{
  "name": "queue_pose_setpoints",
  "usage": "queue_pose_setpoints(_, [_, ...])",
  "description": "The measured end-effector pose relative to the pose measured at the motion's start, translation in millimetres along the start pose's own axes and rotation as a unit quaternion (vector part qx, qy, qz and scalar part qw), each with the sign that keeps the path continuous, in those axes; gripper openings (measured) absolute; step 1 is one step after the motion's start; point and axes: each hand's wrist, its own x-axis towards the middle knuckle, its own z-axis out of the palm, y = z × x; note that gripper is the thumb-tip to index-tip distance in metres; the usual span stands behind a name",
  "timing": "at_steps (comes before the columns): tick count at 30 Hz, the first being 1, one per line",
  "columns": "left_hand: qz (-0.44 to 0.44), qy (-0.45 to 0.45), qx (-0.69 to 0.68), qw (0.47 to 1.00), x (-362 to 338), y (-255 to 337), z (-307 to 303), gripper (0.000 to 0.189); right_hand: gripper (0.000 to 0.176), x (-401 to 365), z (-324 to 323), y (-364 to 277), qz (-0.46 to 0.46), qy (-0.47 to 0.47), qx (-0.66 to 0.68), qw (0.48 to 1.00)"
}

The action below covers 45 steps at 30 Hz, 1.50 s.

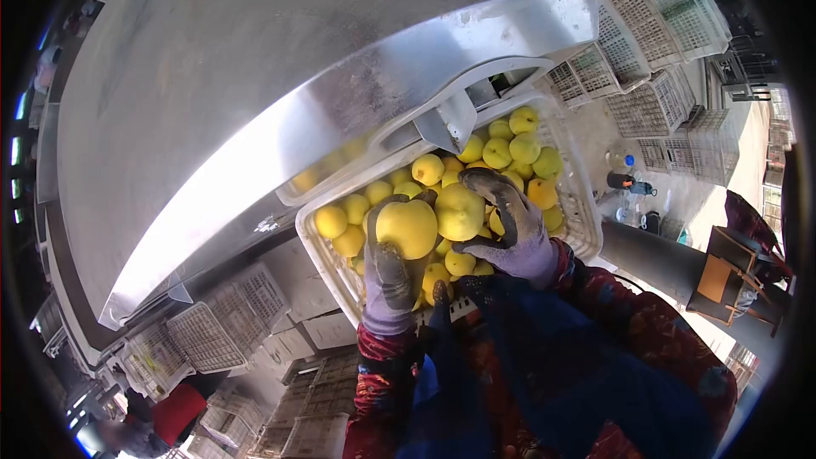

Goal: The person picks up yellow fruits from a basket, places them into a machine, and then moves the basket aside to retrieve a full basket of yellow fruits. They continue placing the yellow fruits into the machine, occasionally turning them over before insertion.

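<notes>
My left hand (388, 276), in a grey-and-lilac glove with dark fingers, is wrapped round a large yellow peach (408, 228). A second yellow peach (460, 212) sits right beside it in my right hand (514, 225), gloved the same way, its fingers curled round the far side. Both hands are over a white plastic crate (580, 195) holding many yellow and greenish peaches (496, 153). Parts of the fruit underneath are hidden by my hands and forearms.
Directly beyond the crate is a large metal table (255, 59) with a shiny raised rim and a metal chute (455, 119) at its edge. Stacked white crates (667, 13) stand at right, more crates (225, 319) at lower left. A person in red (178, 414) is at far lower left.
</notes>
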Motion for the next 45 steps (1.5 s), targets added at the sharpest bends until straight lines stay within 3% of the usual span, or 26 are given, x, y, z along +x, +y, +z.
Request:
queue_pose_setpoints(5, [0.071, 0.037, 0.116, 0.990, 16.0, 15.7, 16.5, 0.081, 0.074, 23.7, 6.3, 6.3, 0.029, 0.141, -0.074, 0.987])
queue_pose_setpoints(9, [0.020, 0.080, 0.094, 0.992, 11.0, 26.0, 14.8, 0.075, 0.072, 61.6, 17.6, 32.6, 0.033, 0.207, -0.117, 0.971])
queue_pose_setpoints(10, [0.042, 0.079, 0.159, 0.983, 9.2, 28.6, 20.1, 0.080, 0.072, 66.9, 21.7, 38.5, 0.041, 0.206, -0.126, 0.970])
queue_pose_setpoints(19, [0.010, 0.080, 0.094, 0.992, 10.7, 26.9, 13.1, 0.081, 0.078, 100.6, 46.5, 64.6, 0.120, 0.163, -0.192, 0.960])
queue_pose_setpoints(22, [0.021, 0.080, 0.091, 0.992, 14.0, 24.2, 14.5, 0.078, 0.078, 107.4, 38.6, 43.8, 0.137, 0.201, -0.117, 0.963])
queue_pose_setpoints(25, [0.034, 0.064, 0.097, 0.993, 14.9, 28.3, 18.3, 0.075, 0.076, 114.4, 20.1, 36.3, 0.167, 0.182, -0.049, 0.968])
queue_pose_setpoints(30, [0.048, 0.079, 0.125, 0.988, 14.4, 30.7, 32.6, 0.081, 0.072, 90.5, 19.0, 35.1, 0.123, 0.212, -0.002, 0.970])
queue_pose_setpoints(33, [0.071, 0.067, 0.137, 0.986, 15.8, 19.5, 23.6, 0.080, 0.071, 49.7, 10.2, 21.8, 0.125, 0.133, 0.026, 0.983])
queue_pose_setpoints(35, [0.046, 0.065, 0.131, 0.988, 20.0, 16.4, 28.2, 0.078, 0.073, 33.2, 6.1, 2.2, 0.068, 0.034, 0.047, 0.996])
queue_pose_setpoints(37, [0.011, 0.059, 0.081, 0.995, 25.0, 12.4, 38.7, 0.073, 0.073, 26.2, 7.0, 0.1, 0.027, 0.011, 0.029, 0.999])
queue_pose_setpoints(39, [0.045, -0.004, 0.099, 0.994, 33.4, 5.2, 41.6, 0.076, 0.073, 27.4, 12.7, 4.4, 0.021, 0.060, -0.020, 0.998])
queue_pose_setpoints(42, [0.056, 0.011, 0.031, 0.998, 35.5, 13.0, 47.0, 0.080, 0.071, 36.1, 18.6, 14.3, 0.062, 0.129, -0.060, 0.988])
queue_pose_setpoints(44, [0.031, 0.028, 0.081, 0.996, 27.8, 17.2, 28.2, 0.077, 0.066, 55.2, 20.5, 25.3, 0.103, 0.146, -0.082, 0.981])
queue_pose_setpoints(45, [0.016, 0.043, 0.122, 0.991, 23.4, 18.2, 18.3, 0.074, 0.064, 68.4, 23.9, 36.8, 0.068, 0.145, -0.133, 0.978])
